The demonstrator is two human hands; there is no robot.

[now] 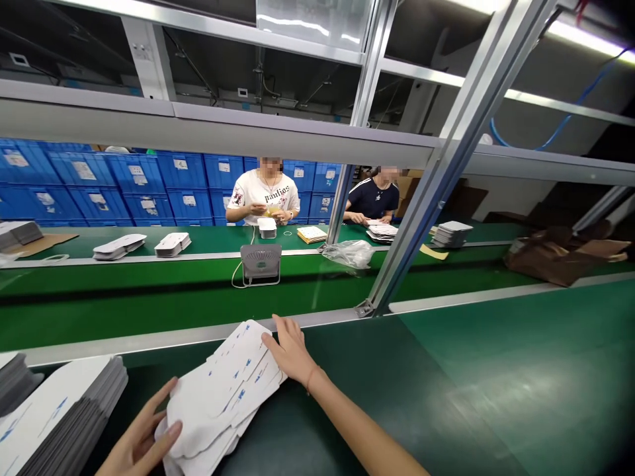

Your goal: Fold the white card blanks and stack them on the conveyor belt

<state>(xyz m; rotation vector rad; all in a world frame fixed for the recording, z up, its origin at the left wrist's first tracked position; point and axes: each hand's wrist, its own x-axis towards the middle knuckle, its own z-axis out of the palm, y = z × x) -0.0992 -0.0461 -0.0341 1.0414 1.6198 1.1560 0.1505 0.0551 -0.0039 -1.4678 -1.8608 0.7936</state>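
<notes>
A loose, fanned-out pile of white flat cards [223,387] with rounded ends and small blue prints lies tilted in front of me. My left hand [141,433] holds its near left end, thumb and fingers spread around the edge. At the far right end, my right hand [292,350] grips the pile, thumb on the top card and fingers over the far edge. The undersides of the cards and part of the left fingers are hidden. To the left stands a tall, neater stack of similar cards [69,416], with dark grey edges.
The green worktop [446,390] stretches right. Past a metal rail runs a green conveyor belt [149,304], with a small grey fan [260,263] beyond. A slanted aluminium post [426,225] rises ahead. Two people work opposite among card stacks [119,246]. Blue crates [186,198] line the back.
</notes>
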